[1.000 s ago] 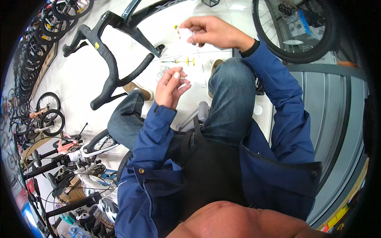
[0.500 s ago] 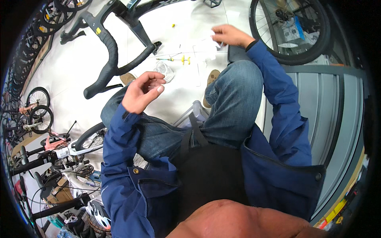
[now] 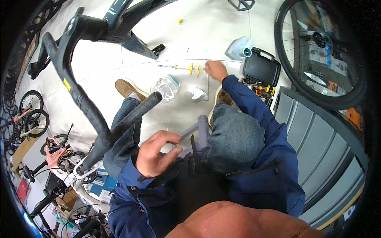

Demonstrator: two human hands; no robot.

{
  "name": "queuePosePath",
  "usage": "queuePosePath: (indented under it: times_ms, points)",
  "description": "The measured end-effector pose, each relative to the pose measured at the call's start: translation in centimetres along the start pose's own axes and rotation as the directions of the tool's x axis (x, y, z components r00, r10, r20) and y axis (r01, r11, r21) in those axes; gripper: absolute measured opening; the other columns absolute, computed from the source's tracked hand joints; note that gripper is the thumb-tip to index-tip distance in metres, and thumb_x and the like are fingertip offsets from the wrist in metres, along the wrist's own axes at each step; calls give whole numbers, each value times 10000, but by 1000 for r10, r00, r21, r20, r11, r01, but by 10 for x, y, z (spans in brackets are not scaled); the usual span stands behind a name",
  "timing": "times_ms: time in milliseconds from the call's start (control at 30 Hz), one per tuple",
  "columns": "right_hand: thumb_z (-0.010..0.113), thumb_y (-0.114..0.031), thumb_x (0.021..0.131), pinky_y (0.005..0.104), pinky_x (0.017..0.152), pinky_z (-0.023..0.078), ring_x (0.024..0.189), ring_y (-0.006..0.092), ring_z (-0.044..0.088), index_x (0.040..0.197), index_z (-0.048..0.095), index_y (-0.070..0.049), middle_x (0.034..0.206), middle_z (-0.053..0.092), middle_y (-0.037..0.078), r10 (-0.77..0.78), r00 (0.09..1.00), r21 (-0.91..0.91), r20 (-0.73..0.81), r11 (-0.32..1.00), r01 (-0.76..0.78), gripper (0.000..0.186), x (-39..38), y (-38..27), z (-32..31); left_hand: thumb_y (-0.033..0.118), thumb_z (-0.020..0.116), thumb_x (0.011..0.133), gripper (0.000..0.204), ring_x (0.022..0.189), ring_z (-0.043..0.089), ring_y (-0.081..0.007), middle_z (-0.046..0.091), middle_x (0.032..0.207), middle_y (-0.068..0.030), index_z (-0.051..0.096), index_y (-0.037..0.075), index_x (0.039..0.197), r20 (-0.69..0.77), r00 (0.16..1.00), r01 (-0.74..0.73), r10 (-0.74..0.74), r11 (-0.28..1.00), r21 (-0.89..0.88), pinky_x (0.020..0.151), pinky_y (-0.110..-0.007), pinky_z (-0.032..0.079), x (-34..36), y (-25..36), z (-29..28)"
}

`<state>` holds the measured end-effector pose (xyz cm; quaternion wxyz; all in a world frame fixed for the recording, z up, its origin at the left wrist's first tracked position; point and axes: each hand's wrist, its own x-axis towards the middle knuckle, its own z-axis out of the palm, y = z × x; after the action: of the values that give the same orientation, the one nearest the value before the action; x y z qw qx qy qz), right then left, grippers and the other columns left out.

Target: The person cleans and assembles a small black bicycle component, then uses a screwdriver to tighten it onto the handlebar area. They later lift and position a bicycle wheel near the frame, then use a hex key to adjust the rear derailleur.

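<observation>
My left hand (image 3: 158, 154) hovers over my lap, fingers curled and the thumb apart from the index finger; I see nothing between them. Low over the pale floor, my right hand (image 3: 216, 71) has its fingers drawn together, and whatever they may hold is hidden. Just left of its fingertips lies a yellow-handled tool (image 3: 178, 67) with a thin shaft. A crumpled white paper or wrapper (image 3: 196, 93) rests nearer to me. Beside that sits a clear plastic bag or tub (image 3: 166, 88).
A black drop handlebar (image 3: 85, 103) and bicycle frame (image 3: 137, 43) reach in at left. An open black case (image 3: 262, 69) with tools (image 3: 262, 92) and a translucent bottle (image 3: 238, 48) stand at right, near a wheel (image 3: 283, 51) and grey cabinet (image 3: 313, 139). A grey plastic frame (image 3: 203, 129) is between my legs.
My view has shifted, bringing the tool case and bottle into sight. My left hand has come back toward my body. The right hand has dropped closer to the yellow-handled tool, with its fingers drawn together.
</observation>
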<state>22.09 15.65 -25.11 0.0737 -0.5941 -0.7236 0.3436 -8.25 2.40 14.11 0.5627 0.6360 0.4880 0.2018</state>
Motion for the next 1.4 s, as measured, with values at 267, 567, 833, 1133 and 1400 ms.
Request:
queuePosePath:
  times_ms: [267, 567, 833, 1133, 1400]
  points:
    - [717, -229, 853, 474, 714, 588, 811, 364, 729, 842, 745, -65, 818, 733, 167, 202, 970, -256, -136, 939, -232, 167, 67, -3, 30, 21, 779, 868, 334, 943, 705, -282, 693, 1029, -147, 674, 6, 1185, 82, 949, 311, -306, 948, -60, 845, -347, 549, 10, -14, 14]
    - [605, -68, 908, 494, 812, 568, 895, 412, 705, 1062, 686, -44, 963, 731, 211, -33, 972, 83, -231, 995, 54, 176, 96, -5, 17, 11, 759, 882, 313, 946, 712, -256, 697, 1019, -139, 668, -14, 1180, 51, 925, 380, -377, 922, -78, 858, -337, 549, 17, -20, 26]
    - [639, -77, 911, 404, 839, 558, 984, 323, 655, 1017, 712, -105, 984, 635, 132, -338, 935, -149, -107, 935, 322, 132, 130, -20, 30, 3, 747, 907, 263, 918, 715, -213, 700, 977, -120, 667, -25, 1156, -78, 882, 454, -464, 883, -115, 849, -325, 562, 37, -41, 48]
    - [652, -172, 911, 418, 786, 575, 885, 328, 711, 946, 734, -72, 967, 732, 125, -158, 978, -54, -135, 987, 152, 134, 114, -11, 24, 62, 690, 992, 207, 934, 675, -105, 714, 982, -39, 661, -14, 1183, -125, 816, 493, -564, 792, -360, 865, -265, 545, 63, -81, 72]
    - [741, -199, 918, 344, 774, 560, 843, 240, 733, 991, 725, -30, 923, 763, 119, 273, 953, 624, -131, 770, -134, 184, -22, 21, -24, 94, 648, 1022, 217, 908, 682, -127, 723, 1013, -68, 652, -27, 1203, -148, 821, 420, -551, 759, -497, 839, -274, 557, 126, -190, 149]
